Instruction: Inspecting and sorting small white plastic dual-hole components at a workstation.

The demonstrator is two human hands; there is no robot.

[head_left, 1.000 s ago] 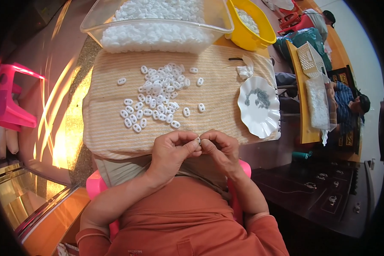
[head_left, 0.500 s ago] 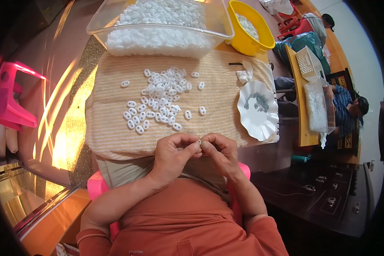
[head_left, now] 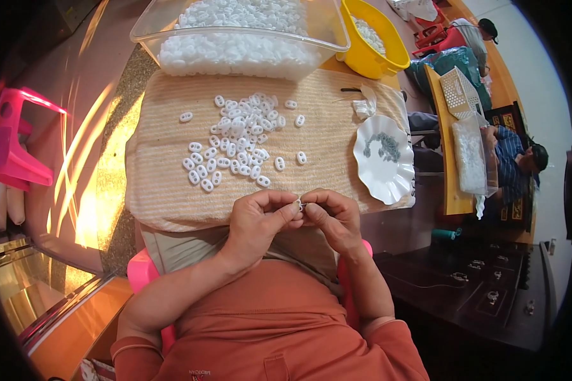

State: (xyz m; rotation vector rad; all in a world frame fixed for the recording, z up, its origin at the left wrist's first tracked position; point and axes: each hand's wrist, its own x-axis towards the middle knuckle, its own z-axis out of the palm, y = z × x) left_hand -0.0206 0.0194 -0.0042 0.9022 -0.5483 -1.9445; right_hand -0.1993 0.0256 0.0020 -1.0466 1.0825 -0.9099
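Note:
Just past the near edge of the towel, my left hand (head_left: 255,221) pinches a small white plastic piece (head_left: 300,205) between thumb and forefinger. My right hand (head_left: 334,220) is closed in a pinch against the piece's right side. Something tiny and dark shows at its fingertips, too small to name. In front of my hands, a loose heap of white oval two-hole plastic pieces (head_left: 240,130) is spread on the striped towel (head_left: 165,171). To the right, a white wavy-edged plate (head_left: 388,181) bears many tiny grey parts (head_left: 388,145).
A clear bin (head_left: 235,54) full of white pieces stands at the far edge, beside a yellow basin (head_left: 397,57) holding more. Crumpled white paper (head_left: 363,108) lies behind the plate. A pink stool (head_left: 19,140) stands left. At right, a person (head_left: 515,149) sits by another bin (head_left: 469,155).
My fingertips have drawn slightly apart, so the white piece between them shows more. My right hand has shifted a little to the right. The heap looks the same.

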